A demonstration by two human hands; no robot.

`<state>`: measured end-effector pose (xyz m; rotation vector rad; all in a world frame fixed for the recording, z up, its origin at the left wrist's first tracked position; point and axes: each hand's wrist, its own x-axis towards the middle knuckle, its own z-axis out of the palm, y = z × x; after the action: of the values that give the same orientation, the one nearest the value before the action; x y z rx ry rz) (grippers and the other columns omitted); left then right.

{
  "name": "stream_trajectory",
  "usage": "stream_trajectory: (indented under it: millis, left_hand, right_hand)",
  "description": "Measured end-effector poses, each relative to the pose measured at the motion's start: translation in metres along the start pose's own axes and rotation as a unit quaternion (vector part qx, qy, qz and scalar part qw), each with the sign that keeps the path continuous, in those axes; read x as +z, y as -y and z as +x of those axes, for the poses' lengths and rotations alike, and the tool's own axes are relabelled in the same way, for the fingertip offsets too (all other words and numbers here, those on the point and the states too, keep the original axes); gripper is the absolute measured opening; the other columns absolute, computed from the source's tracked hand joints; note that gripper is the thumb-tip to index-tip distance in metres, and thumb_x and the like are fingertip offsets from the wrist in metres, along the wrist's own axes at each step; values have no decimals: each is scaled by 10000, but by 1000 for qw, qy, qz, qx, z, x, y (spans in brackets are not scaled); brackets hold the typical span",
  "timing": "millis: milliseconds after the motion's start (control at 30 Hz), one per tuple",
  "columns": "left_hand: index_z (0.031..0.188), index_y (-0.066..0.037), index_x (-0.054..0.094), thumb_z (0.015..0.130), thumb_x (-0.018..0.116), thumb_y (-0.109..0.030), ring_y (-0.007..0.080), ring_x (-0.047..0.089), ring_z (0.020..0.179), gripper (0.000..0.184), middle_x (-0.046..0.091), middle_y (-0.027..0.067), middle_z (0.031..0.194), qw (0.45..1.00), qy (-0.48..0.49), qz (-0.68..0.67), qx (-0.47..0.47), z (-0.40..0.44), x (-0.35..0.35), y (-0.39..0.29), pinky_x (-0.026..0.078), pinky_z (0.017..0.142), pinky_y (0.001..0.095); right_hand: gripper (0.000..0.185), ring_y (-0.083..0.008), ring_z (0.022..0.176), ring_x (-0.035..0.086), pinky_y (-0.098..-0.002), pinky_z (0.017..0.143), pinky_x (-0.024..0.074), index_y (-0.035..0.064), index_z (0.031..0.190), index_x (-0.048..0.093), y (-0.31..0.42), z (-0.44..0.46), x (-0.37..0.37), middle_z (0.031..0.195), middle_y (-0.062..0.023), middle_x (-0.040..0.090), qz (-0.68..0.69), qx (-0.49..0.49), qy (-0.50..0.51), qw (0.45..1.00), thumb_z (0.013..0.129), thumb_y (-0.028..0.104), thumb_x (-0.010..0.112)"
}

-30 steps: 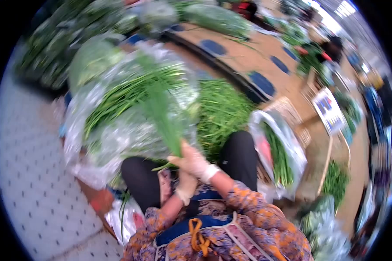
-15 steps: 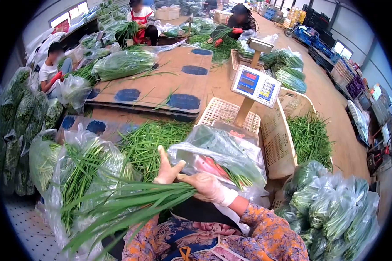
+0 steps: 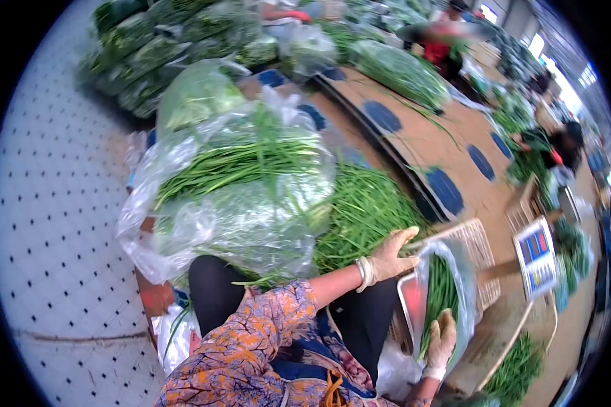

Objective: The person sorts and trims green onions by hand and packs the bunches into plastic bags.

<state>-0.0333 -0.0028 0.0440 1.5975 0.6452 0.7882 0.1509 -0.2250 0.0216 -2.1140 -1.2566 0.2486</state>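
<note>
My left hand (image 3: pixel 392 256), in a pale glove, reaches over the edge of a loose pile of chives (image 3: pixel 366 210), its fingers apart with nothing in them. My right hand (image 3: pixel 442 342), also gloved, rests with fingers stretched out on a bunch of chives (image 3: pixel 440 288) inside a clear plastic bag (image 3: pixel 463 271). This bag lies by the scale, whose display (image 3: pixel 536 258) stands tilted on a post. To the left, a large clear bag (image 3: pixel 231 227) has a bunch of long chives (image 3: pixel 251 163) lying on top.
A cardboard-covered table (image 3: pixel 448 139) with blue patches runs beyond the pile. White plastic crates (image 3: pixel 482 244) stand around the scale. Filled bags (image 3: pixel 136 54) are stacked at the back left beside tiled floor (image 3: pixel 54 217). Co-workers (image 3: pixel 557 146) sit farther off.
My view has swung left. The bunch of chives that both hands gripped is out of them. My hands have come apart, the right one now on the bagged bunch by the scale.
</note>
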Motion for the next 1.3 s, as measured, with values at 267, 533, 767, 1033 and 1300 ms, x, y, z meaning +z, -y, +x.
stream_trajectory:
  millis: [267,533,767,1033,1300]
  left_hand:
    - [1059,-51,559,837,530,-177,250,495,1056,257,527,118,1120,954,-261,130,-65,-90,-172,34,365,955,343]
    - [1077,-11,536,877,528,-112,111,552,906,224,572,55,1013,889,-430,-126,-98,-157,-237,105,442,817,259]
    - [1085,-22,538,887,523,-148,118,564,906,235,582,44,994,854,-457,-228,-101,-138,-280,70,445,797,249]
    - [1167,-31,477,888,538,-194,146,572,921,328,545,79,1102,848,-446,-278,-69,-121,-288,76,467,769,243]
    - [1110,-18,506,891,519,-147,159,585,916,254,561,89,1069,840,-434,-313,-92,-124,-294,72,487,768,242]
  right_hand:
    - [355,-169,946,557,-289,856,443,-43,1211,449,189,79,63,1066,-122,569,405,-36,187,894,879,69,506]
    - [617,-277,1056,536,-321,903,426,-41,1256,396,324,164,267,1108,-235,547,22,-210,268,940,788,269,652]
    - [283,-85,546,525,-201,491,401,54,852,625,326,276,222,666,-22,598,312,-77,267,909,902,289,476]
    - [199,-377,817,578,-404,730,454,50,957,608,207,320,156,831,-196,610,-311,-248,102,912,778,111,546]
    - [578,-262,779,631,-351,688,500,-77,1295,303,344,232,288,833,-180,639,-360,-296,267,843,813,159,519]
